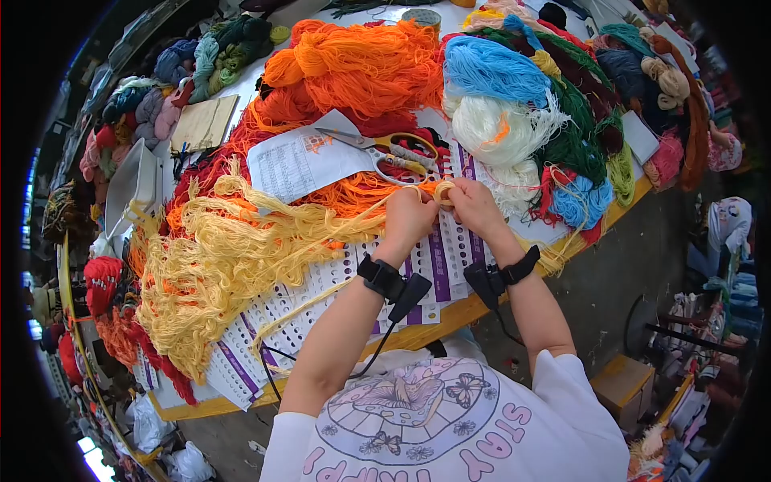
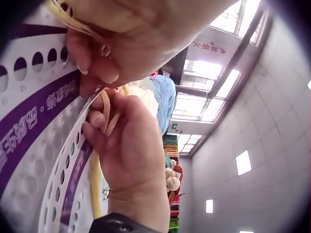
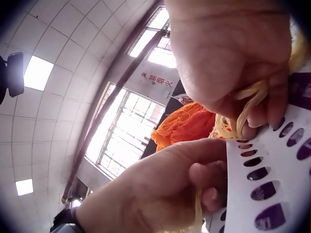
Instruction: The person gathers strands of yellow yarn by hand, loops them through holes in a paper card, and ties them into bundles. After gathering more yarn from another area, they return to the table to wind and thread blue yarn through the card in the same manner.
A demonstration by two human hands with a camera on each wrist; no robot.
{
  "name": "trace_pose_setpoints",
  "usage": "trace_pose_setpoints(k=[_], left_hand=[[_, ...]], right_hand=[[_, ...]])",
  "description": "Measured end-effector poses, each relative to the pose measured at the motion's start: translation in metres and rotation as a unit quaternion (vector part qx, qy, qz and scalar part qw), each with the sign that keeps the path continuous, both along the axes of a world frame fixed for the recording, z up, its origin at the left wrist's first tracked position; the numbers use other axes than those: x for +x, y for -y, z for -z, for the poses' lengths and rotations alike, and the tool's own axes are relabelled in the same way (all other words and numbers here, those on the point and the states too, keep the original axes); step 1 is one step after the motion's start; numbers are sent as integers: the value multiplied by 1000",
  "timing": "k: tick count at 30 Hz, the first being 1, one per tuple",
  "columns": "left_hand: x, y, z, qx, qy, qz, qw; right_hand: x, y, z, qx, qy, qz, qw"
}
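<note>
Side by side over the table, my left hand (image 1: pixel 411 218) and right hand (image 1: pixel 475 209) pinch a strand of pale yellow yarn (image 1: pixel 443 191). It runs through the curled fingers of both in the wrist views. Right at the fingertips is the edge of a white card (image 3: pixel 265 165) with punched holes and a purple printed band. In the left wrist view, a yarn loop (image 2: pixel 107 109) stands between the right hand's thumb and fingers. A loose heap of yellow yarn (image 1: pixel 233 265) spreads left of the hands. More punched cards (image 1: pixel 321 285) lie beneath the forearms.
Scissors (image 1: pixel 385 153) lie just beyond the hands, partly over a printed sheet (image 1: pixel 301 165). Orange yarn (image 1: pixel 353 68) is piled behind. Blue yarn (image 1: pixel 494 68) and white yarn (image 1: pixel 498 128) are heaped to the right. The table's yellow edge (image 1: pixel 401 337) runs in front of the body.
</note>
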State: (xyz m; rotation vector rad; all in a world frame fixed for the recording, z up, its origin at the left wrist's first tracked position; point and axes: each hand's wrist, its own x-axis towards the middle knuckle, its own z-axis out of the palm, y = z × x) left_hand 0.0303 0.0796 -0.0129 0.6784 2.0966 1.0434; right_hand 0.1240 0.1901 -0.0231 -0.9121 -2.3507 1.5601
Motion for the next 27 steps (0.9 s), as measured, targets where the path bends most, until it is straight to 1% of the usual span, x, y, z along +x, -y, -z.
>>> trace_pose_setpoints(k=[1, 2, 5, 7, 8, 9, 12, 13, 16, 17, 18, 19, 20, 21, 22, 23, 25, 26, 27], left_hand=[[-2, 1, 3, -10, -78, 13, 997], [-4, 4, 5, -20, -156, 25, 987], [-23, 25, -1, -68, -236, 34, 969], [-38, 40, 5, -33, -163, 8, 986], [-41, 46, 9, -16, -125, -7, 992], [-39, 48, -2, 18, 7, -21, 1000], [-36, 48, -14, 39, 138, 3, 990], [-35, 46, -11, 23, 90, 15, 996], [-30, 40, 7, 60, -45, 2, 997], [-30, 39, 11, 90, 50, -22, 994], [-27, 39, 4, 119, 145, -46, 981], [-26, 39, 0, 146, 238, -69, 958], [-25, 39, 0, 200, 376, -61, 902], [-25, 39, 0, 250, 505, -52, 824], [-25, 40, 1, 295, 621, -41, 725], [-19, 37, 1, 311, 585, -29, 748], [-10, 33, 7, 263, 436, 13, 860], [-6, 31, 2, 143, 278, 68, 947], [-2, 25, 22, 262, 179, 159, 935]], right_hand=[[-1, 1, -3, -4, 0, 12, 1000], [-1, 0, 1, 19, 0, 10, 1000], [-2, -4, 13, 80, 6, 7, 997], [-3, -2, 13, 105, 15, 12, 994], [-3, -1, 13, 91, 11, 10, 996], [-3, -1, 12, 78, 6, 7, 997], [-1, 0, 7, 50, -1, 7, 999], [0, 0, 6, 42, -2, 8, 999], [1, 0, 5, 24, -4, 18, 1000], [2, 0, 4, 6, 0, 18, 1000], [4, 0, 0, -13, 4, 18, 1000], [5, 1, -3, -31, 8, 18, 999], [6, 3, -3, -13, -7, 16, 1000], [7, 5, -3, 5, -22, 12, 1000], [7, 7, -4, 24, -37, 8, 999], [10, 8, -6, 52, -50, -2, 997], [10, 11, -10, 104, -86, -40, 990], [9, 15, -13, 98, -81, -47, 991], [9, 14, -16, 90, -81, -62, 991]])
